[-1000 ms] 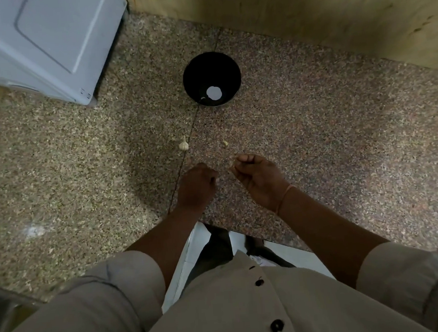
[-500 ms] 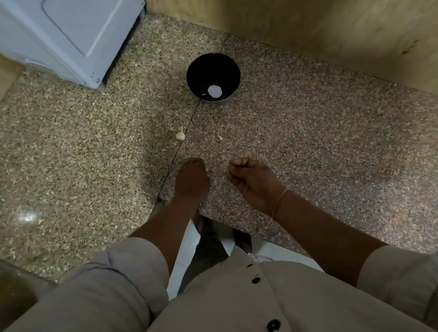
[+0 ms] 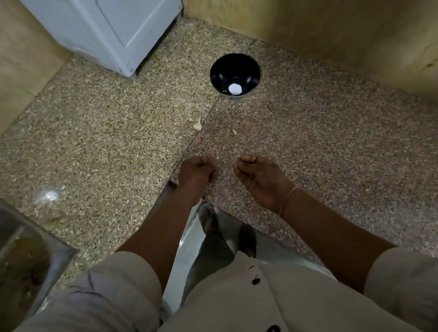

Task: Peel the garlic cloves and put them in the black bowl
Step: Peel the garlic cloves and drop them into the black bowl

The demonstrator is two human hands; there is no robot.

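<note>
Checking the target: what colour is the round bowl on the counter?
The round glossy bowl is black, clearest in the head view.

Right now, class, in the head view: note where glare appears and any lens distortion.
Head view: a glare spot shines on the speckled counter at left; a white patch in the black bowl may be glare or garlic; wide-angle bending tilts the white appliance and walls; the left hand and right hand sit in dim light.
</note>
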